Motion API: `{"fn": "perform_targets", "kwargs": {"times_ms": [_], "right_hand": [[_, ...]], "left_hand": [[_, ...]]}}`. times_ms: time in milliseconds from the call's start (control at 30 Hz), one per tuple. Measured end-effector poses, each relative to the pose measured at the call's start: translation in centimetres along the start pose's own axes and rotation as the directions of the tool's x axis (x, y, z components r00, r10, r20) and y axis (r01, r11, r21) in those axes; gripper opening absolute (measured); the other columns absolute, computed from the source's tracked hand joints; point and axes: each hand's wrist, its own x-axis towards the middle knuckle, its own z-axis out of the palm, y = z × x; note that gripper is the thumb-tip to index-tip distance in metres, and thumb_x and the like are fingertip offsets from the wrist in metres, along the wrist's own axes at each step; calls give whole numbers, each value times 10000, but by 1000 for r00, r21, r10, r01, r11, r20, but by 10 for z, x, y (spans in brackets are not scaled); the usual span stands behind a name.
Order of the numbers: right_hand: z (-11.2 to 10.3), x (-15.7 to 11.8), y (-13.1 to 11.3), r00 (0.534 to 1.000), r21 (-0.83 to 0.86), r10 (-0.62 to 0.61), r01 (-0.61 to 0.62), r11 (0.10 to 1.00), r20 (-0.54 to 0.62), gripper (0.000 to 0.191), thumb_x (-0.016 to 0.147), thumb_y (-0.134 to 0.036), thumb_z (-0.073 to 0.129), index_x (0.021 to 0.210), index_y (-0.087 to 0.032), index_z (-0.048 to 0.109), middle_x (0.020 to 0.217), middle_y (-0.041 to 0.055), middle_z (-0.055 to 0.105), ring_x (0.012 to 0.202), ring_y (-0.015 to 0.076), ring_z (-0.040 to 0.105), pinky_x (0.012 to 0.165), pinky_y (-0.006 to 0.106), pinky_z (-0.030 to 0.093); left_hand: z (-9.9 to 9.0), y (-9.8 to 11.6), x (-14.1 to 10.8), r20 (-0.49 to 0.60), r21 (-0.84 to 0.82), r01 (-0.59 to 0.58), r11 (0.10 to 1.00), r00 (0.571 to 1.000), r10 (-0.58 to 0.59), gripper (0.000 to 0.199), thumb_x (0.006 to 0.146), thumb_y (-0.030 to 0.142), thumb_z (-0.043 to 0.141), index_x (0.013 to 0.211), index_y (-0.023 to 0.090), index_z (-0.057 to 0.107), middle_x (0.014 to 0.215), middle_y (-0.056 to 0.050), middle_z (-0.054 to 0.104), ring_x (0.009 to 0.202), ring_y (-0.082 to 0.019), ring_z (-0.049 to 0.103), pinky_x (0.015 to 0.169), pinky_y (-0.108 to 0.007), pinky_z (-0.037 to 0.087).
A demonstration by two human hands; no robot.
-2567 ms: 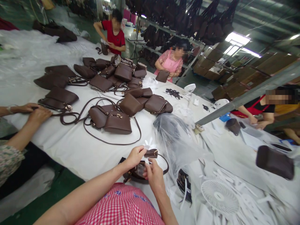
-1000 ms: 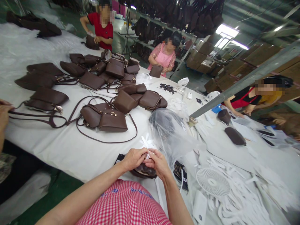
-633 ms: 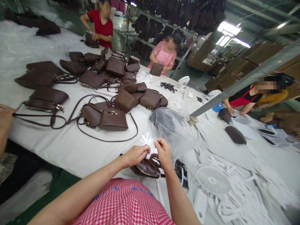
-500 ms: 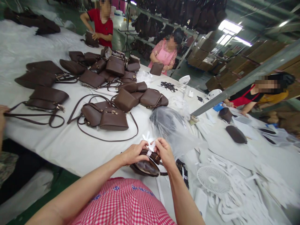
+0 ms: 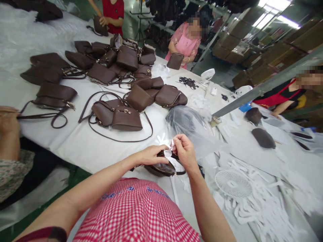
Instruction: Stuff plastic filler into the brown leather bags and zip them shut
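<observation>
While pinching a white strip [image 5: 167, 153] in the right hand [image 5: 186, 151], gripping a bundled strap [image 5: 160, 154] in the left hand [image 5: 151, 155], just above an open brown bag [image 5: 160, 169] at lower centre. Seemingly working the strip around the strap, calling for fine fingertip control and a steady hold. At lower right, a white fan [image 5: 233, 184] beside loose strips [image 5: 262, 208]. Past the hands on the counter [image 5: 83, 148], clear plastic [image 5: 184, 121] near centre, then heaped brown bags [image 5: 127, 119] leftward. Near the top, a person in pink [image 5: 185, 43].

Ceiling lights glare white at upper right; the edges look stretched and soft.
</observation>
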Motion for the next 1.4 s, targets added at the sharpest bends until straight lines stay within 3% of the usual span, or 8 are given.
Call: {"fn": "perform_targets", "kwargs": {"times_ms": [167, 367, 500, 700, 833, 1000, 1233, 1400], "right_hand": [[-5, 4, 14, 998, -71, -12, 8, 997, -59, 221, 878, -429, 494, 874, -210, 526, 636, -24, 577, 543, 129, 551, 568, 255, 477], [8, -9, 27, 931, -641, -97, 314, 700, 351, 720, 796, -363, 632, 1411, -136, 334, 1251, 207, 564, 1023, 320, 611, 805, 395, 473], [2, -1, 33, 947, -828, 94, 218, 516, 308, 338, 862, -152, 458, 1185, -104, 543, 834, 153, 681, 748, 258, 633, 665, 326, 419], [-12, 17, 38, 866, -441, 350, -174, 880, 356, 117, 798, -306, 519, 756, -200, 548, 553, -35, 538, 512, 132, 492, 489, 228, 335], [-15, 9, 42, 672, -60, 583, -631, 774, 456, 224, 747, -390, 577, 867, -210, 522, 495, -73, 515, 390, 110, 452, 401, 206, 325], [-22, -8, 56, 579, 131, 520, -737, 663, 628, 349, 681, -424, 706, 892, -188, 559, 576, -53, 568, 485, 122, 542, 564, 302, 509], [-10, -14, 93, 790, -153, 344, -310, 938, 507, 176, 767, -237, 557, 926, -181, 606, 874, 22, 647, 860, 196, 591, 818, 346, 470], [6, -5, 97, 763, -443, 326, -59, 895, 558, 67, 688, -172, 548, 741, -195, 582, 766, 35, 649, 746, 196, 603, 740, 320, 469]], "left_hand": [[-9, -6, 12, 123, 74, -6, 997, 992, -3, 179, 921, 291, 467, 876, 176, 597, 791, 3, 621, 721, -146, 555, 678, -221, 392], [-23, -24, 34, 269, -53, -32, 998, 962, 45, 161, 890, 249, 515, 845, 139, 624, 783, 4, 634, 733, -139, 568, 688, -215, 435], [-13, -11, 21, -134, 164, 8, 986, 991, 14, 176, 921, 243, 476, 969, 128, 601, 935, -60, 634, 871, -176, 574, 802, -282, 453], [55, -15, -14, -135, 543, -131, 830, 961, 240, 223, 962, 158, 364, 987, 150, 586, 1011, -82, 609, 960, -198, 543, 876, -331, 432], [81, -38, -12, -173, 675, -25, 737, 966, 191, 235, 974, 163, 368, 1021, 137, 597, 989, -90, 616, 976, -219, 527, 930, -391, 394], [78, -49, -9, -38, 706, -142, 694, 971, 237, 219, 946, 169, 458, 803, 141, 621, 867, -66, 627, 876, -203, 539, 906, -396, 401], [86, -51, -1, 28, 640, -297, 709, 931, 364, 191, 943, 192, 469, 869, 165, 642, 919, -86, 670, 975, -221, 555, 984, -417, 393], [92, -55, -6, 94, 641, -316, 699, 937, 337, 269, 930, 117, 421, 746, 154, 613, 695, -58, 629, 675, -182, 553, 718, -353, 463]]}}
